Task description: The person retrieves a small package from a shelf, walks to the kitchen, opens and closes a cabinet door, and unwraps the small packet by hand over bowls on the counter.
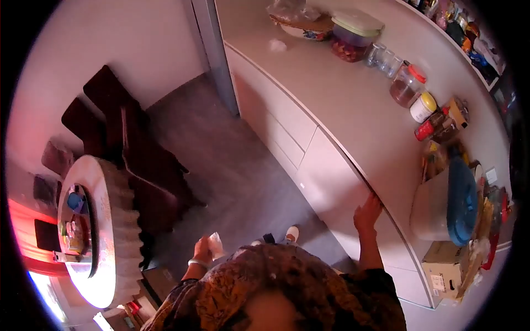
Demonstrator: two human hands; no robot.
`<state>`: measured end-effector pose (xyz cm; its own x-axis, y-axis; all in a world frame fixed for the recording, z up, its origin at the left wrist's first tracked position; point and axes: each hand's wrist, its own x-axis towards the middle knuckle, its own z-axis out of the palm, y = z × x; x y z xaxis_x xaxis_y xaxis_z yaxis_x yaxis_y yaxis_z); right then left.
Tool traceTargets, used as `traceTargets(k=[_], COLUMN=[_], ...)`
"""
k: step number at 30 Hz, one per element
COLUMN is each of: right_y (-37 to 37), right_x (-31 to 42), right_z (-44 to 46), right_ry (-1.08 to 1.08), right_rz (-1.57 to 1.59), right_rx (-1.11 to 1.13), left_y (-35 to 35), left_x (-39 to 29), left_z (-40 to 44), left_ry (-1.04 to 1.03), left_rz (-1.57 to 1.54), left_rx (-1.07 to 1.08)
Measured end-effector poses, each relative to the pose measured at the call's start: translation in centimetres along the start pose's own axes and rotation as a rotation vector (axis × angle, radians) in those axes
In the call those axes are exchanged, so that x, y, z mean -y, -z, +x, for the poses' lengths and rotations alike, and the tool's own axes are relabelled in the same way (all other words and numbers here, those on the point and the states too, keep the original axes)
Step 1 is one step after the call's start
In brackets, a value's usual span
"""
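My left hand hangs low beside my body, its fingers closed on a crumpled white tissue-like piece. A pale band circles that wrist. On the other side, my right hand reaches to the white cabinet, fingers curled at the top edge of its door, just under the countertop. A dark gap runs along that edge. The fingertips are partly hidden there.
Along the counter's back stand a lidded tub, glasses, a red-lidded jar and a blue-lidded bin. A cardboard box is at the right end. Dark chairs and a round table stand left.
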<state>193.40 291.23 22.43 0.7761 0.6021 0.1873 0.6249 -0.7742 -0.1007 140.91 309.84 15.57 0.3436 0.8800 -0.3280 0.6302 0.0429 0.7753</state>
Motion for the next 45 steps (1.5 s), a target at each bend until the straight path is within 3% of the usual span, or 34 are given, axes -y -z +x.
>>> traceTargets(k=[2, 3, 6, 8, 10, 11, 13, 15, 18, 19, 21, 24, 27, 29, 32, 36, 38, 42, 45], right_y=[0.4, 0.5, 0.8, 0.2, -1.0, 2.0, 1.9, 1.4, -0.2, 0.3, -1.3, -1.7, -2.3, -2.2, -5.4, -12.5, -13.3, -17.2, -12.3], right_x=[0.3, 0.4, 1.5, 2.1, 2.6, 5.6, 7.8, 9.5, 13.0, 14.3, 16.6, 19.8, 21.9, 22.2, 20.3, 12.3, 8.2, -2.1, -3.0], right_z=[-0.6, -0.9, -2.7, -4.1, -5.6, -6.0, -7.0, -8.2, -9.9, -10.0, -10.2, -9.7, -9.1, -8.8, -8.8, -6.1, -3.3, 3.8, 7.6], right_ry=[0.037, 0.051, 0.041, 0.085, 0.192, 0.103, 0.068, 0.127, 0.056, 0.003, 0.063, 0.141, 0.239, 0.232, 0.139, 0.171, -0.038, 0.091, 0.111], right_rz=[0.016, 0.042, 0.095, 0.110, 0.112, 0.189, 0.355, 0.511, 0.832, 0.865, 1.019, 1.185, 1.235, 1.241, 1.112, 0.732, 0.651, 0.211, -0.285], right_rx=[0.016, 0.062, 0.109, 0.108, 0.113, 0.253, 0.265, 0.275, 0.334, 0.461, 0.493, 0.569, 0.602, 0.676, 0.701, 0.309, 0.195, -0.121, 0.160], left_y=[-2.5, -2.7, -2.1, -3.5, -2.9, -2.7, -3.2, -2.8, -4.5, -4.9, -5.7, -7.4, -8.0, -6.9, -6.0, -5.2, -5.1, -4.5, -5.0], left_x=[0.9, 1.1, -1.1, 4.9, 0.5, 0.1, -0.8, -7.9, -11.0, -12.0, -13.4, -13.2, -11.5, -12.0, -13.6, -10.3, -10.7, -11.0, -12.2], left_z=[2.5, 3.8, 5.4, 8.5, 9.1, 9.5, 9.9, 9.1, 8.1, 7.8, 7.2, 6.7, 8.7, 9.4, 10.7, 15.1, 15.7, 15.8, 15.7], left_ry=[0.574, 0.609, -0.162, -0.152, -0.385, -0.441, -0.549, 0.084, 0.033, -0.004, -0.075, -0.138, -0.133, -0.104, -0.072, -0.055, -0.069, -0.049, -0.017], left_rz=[-1.109, -1.098, 0.458, 0.148, 0.348, 0.325, 0.286, -0.319, -0.365, -0.336, -0.278, -0.281, 0.126, 0.061, 0.159, 0.115, 0.030, -0.120, -0.226], left_rx=[-0.067, -0.059, 0.025, 0.127, 0.144, 0.154, 0.198, 0.500, 0.640, 0.655, 0.679, 0.591, 0.487, 0.371, 0.212, 0.088, 0.043, -0.007, -0.062])
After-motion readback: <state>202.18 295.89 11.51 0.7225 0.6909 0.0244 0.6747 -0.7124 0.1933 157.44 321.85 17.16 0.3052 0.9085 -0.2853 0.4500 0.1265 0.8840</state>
